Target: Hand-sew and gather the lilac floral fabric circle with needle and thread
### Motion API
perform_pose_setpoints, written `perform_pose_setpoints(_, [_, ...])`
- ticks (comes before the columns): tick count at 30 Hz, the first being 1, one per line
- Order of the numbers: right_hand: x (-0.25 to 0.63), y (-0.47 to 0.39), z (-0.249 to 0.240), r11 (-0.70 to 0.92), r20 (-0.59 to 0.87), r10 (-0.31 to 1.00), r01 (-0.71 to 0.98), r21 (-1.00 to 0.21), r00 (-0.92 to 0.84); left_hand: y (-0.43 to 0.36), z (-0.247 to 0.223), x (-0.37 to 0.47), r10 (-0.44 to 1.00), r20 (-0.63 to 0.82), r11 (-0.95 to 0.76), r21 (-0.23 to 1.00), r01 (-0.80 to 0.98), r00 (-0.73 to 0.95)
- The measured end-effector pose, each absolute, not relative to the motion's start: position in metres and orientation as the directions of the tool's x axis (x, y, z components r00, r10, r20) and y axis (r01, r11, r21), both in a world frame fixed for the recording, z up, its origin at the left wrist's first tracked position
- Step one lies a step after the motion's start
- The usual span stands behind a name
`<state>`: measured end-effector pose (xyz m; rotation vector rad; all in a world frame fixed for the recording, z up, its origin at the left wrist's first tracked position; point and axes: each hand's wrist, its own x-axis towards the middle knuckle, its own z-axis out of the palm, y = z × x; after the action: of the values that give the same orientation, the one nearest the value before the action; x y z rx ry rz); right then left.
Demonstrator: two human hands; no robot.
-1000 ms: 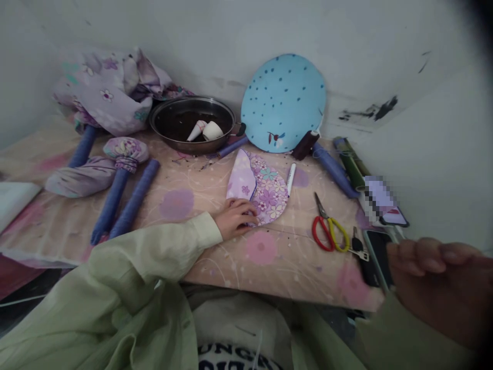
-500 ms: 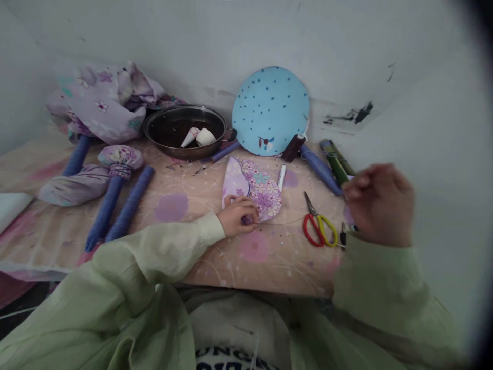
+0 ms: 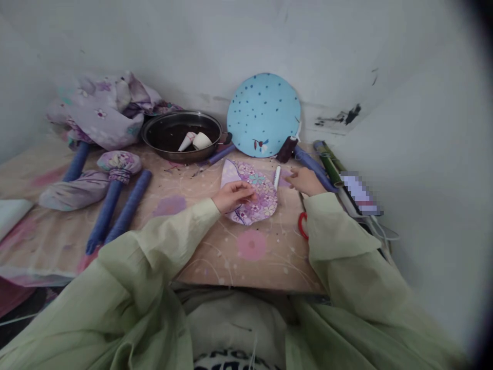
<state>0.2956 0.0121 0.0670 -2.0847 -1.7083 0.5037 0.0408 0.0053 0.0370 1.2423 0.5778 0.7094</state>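
One floral cloth [image 3: 260, 205] behind the tabletop's [image 3: 219, 257] front edge seemed soft, light, best rim-held — whether left fingers [image 3: 243, 192] or right fingers [image 3: 295, 178] gripped was unclear.

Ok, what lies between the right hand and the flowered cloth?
A white marker lies between the right hand and the flowered cloth, in the head view.

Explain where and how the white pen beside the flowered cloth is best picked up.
Probably pinch the white pen across its far half, coming from the right: it is slim, that half lies clear of the flowered cloth, and the right hand is on that side.
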Motion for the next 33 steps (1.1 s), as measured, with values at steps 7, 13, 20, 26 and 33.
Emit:
perform_pose_setpoints(7, [0.307,-0.054,0.076,-0.214,-0.187,0.976,0.696,-0.685,0.116,0.007,0.033,0.046,0.758,-0.016,0.213,0.951,-0.224,0.652])
perform_pose_setpoints(13, [0.242,-0.069,0.077,-0.261,-0.312,0.933,0.261,-0.929,-0.18,-0.018,0.051,0.052,0.654,0.054,0.077,0.988,-0.137,0.755])
perform_pose_setpoints(20, [0.217,-0.054,0.088,-0.347,-0.32,0.938,-0.344,-0.873,-0.136,-0.046,0.055,0.039,0.592,0.106,-0.222,0.975,0.035,0.799])
perform_pose_setpoints(26, [0.251,-0.06,0.102,-0.076,-0.137,0.979,-0.355,-0.932,0.15,-0.053,0.043,0.029,0.555,0.147,-0.401,0.91,0.109,0.819])
perform_pose_setpoints(33, [0.288,-0.072,0.099,0.108,-0.009,0.913,-0.263,-0.959,0.407,-0.036,0.022,0.029,0.521,0.211,-0.634,0.745,0.208,0.827])
